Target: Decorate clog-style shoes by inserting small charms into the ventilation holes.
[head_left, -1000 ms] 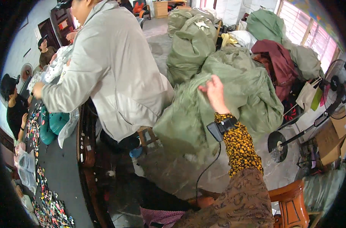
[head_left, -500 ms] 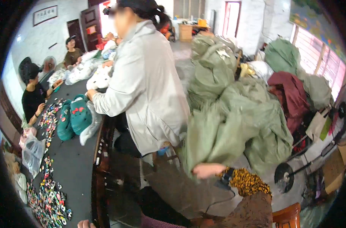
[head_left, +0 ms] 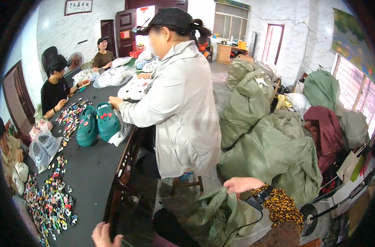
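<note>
My right hand (head_left: 243, 185) is closed on the edge of a green woven sack (head_left: 226, 212), which hangs in folds below it toward the floor. A dark strap with a cable circles that wrist over a yellow-and-black patterned cuff. At the lower edge of the view, my left hand (head_left: 105, 235) lies by the dark table's (head_left: 92, 173) near edge with its thumb apart from the fingers and nothing visible in it. Teal clogs (head_left: 107, 123) with small charms stand farther up the table. Several colourful shoe charms (head_left: 51, 201) are heaped along its left side.
A person in a light jacket (head_left: 183, 103) stands close ahead, reaching to white clogs (head_left: 134, 88). Bulging green sacks (head_left: 274, 144) and a maroon sack (head_left: 325, 129) crowd the right. Other people sit along the table's far left side. A wooden stool (head_left: 191, 183) is by the standing person.
My right hand still grips the green sack, whose raised cloth has dropped lower. More of my left hand has come into view. The view has shifted, so the table and people appear farther right.
</note>
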`<state>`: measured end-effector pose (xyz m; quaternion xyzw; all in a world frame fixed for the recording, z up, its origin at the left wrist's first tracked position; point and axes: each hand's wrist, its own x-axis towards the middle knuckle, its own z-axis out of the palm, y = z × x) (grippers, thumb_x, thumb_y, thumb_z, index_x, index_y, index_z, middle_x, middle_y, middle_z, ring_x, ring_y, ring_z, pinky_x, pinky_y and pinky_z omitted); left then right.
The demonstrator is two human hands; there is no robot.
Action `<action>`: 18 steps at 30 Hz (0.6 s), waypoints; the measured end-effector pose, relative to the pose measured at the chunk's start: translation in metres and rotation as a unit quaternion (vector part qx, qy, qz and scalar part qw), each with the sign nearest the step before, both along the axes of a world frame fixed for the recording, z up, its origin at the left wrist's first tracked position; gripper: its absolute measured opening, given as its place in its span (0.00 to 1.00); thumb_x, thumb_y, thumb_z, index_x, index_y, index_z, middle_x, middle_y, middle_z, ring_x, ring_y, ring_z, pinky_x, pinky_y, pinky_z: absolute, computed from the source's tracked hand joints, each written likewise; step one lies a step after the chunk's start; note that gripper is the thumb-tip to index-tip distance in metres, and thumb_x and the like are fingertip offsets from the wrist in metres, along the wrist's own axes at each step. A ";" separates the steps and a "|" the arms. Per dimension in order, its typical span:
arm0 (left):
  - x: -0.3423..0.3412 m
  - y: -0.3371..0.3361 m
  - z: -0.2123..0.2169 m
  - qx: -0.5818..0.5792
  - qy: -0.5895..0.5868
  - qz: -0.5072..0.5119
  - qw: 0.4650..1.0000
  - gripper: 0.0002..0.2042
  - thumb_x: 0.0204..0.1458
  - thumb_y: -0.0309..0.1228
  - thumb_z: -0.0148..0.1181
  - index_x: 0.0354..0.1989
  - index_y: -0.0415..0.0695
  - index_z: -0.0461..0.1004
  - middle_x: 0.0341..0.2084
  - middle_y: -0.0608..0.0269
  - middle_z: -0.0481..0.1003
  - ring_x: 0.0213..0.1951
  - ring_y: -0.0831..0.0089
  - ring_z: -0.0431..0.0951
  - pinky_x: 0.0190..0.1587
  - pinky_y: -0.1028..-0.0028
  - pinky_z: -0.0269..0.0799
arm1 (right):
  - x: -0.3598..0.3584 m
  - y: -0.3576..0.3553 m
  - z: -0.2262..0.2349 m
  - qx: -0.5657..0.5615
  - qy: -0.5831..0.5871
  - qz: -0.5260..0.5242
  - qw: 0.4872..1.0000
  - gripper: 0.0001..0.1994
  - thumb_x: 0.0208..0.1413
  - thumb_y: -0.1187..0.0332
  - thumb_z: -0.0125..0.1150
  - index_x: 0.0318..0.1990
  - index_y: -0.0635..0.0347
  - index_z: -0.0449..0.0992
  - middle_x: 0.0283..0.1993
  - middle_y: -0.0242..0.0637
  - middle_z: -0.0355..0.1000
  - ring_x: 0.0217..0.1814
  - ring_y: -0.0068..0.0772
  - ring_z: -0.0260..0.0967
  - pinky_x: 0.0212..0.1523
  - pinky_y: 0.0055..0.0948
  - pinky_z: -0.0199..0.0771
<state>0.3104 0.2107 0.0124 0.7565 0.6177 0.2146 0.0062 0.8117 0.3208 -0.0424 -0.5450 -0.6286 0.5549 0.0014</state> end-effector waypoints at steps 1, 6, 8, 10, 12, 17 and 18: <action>0.012 0.006 -0.005 -0.011 -0.057 -0.049 0.997 0.22 0.47 0.31 0.64 0.50 0.36 0.67 0.46 0.43 0.70 0.48 0.46 0.69 0.52 0.57 0.66 | 0.001 0.004 -0.005 0.042 0.033 -0.038 0.998 0.10 0.54 0.68 0.50 0.40 0.64 0.70 0.31 0.37 0.71 0.32 0.29 0.69 0.31 0.29 0.73; 0.083 0.052 -0.060 -0.163 -0.132 -0.218 0.953 0.47 0.38 0.44 0.72 0.64 0.38 0.52 0.61 0.40 0.56 0.61 0.44 0.57 0.61 0.58 0.57 | -0.063 -0.009 0.078 0.268 0.117 0.084 0.953 0.10 0.55 0.71 0.50 0.43 0.66 0.67 0.32 0.48 0.69 0.32 0.34 0.65 0.38 0.35 0.67; 0.113 0.071 -0.083 -0.204 -0.131 -0.253 0.937 0.51 0.39 0.45 0.71 0.67 0.40 0.43 0.65 0.37 0.44 0.64 0.40 0.51 0.62 0.50 0.52 | -0.089 -0.022 0.101 0.265 0.136 0.141 0.944 0.11 0.53 0.74 0.50 0.45 0.65 0.66 0.32 0.49 0.68 0.33 0.41 0.66 0.38 0.37 0.67; 0.137 0.084 -0.112 -0.242 -0.129 -0.264 0.925 0.50 0.40 0.45 0.70 0.67 0.42 0.41 0.67 0.43 0.37 0.65 0.40 0.46 0.62 0.47 0.50 | -0.110 -0.030 0.108 0.285 0.193 0.208 0.915 0.13 0.52 0.77 0.49 0.46 0.65 0.65 0.32 0.49 0.66 0.34 0.48 0.66 0.38 0.39 0.67; 0.158 0.092 -0.140 -0.258 -0.052 -0.268 0.927 0.44 0.41 0.43 0.69 0.64 0.40 0.50 0.64 0.45 0.51 0.63 0.47 0.55 0.61 0.52 0.54 | -0.125 -0.039 0.108 0.292 0.189 0.234 0.908 0.14 0.51 0.77 0.50 0.47 0.65 0.65 0.35 0.50 0.65 0.37 0.54 0.65 0.38 0.40 0.66; 0.159 0.104 -0.157 -0.223 -0.413 -0.329 0.819 0.24 0.49 0.32 0.62 0.54 0.40 0.66 0.50 0.54 0.70 0.51 0.63 0.71 0.53 0.64 0.66 | -0.130 -0.048 0.115 0.357 0.219 0.274 0.866 0.13 0.49 0.75 0.53 0.44 0.65 0.64 0.39 0.50 0.63 0.41 0.56 0.64 0.41 0.42 0.66; 0.155 0.108 -0.154 -0.211 -0.442 -0.295 0.820 0.17 0.52 0.29 0.58 0.51 0.40 0.69 0.45 0.59 0.74 0.47 0.68 0.74 0.50 0.68 0.69 | -0.124 -0.047 0.117 0.396 0.200 0.238 0.864 0.13 0.49 0.75 0.53 0.43 0.65 0.64 0.38 0.49 0.62 0.41 0.56 0.64 0.41 0.42 0.67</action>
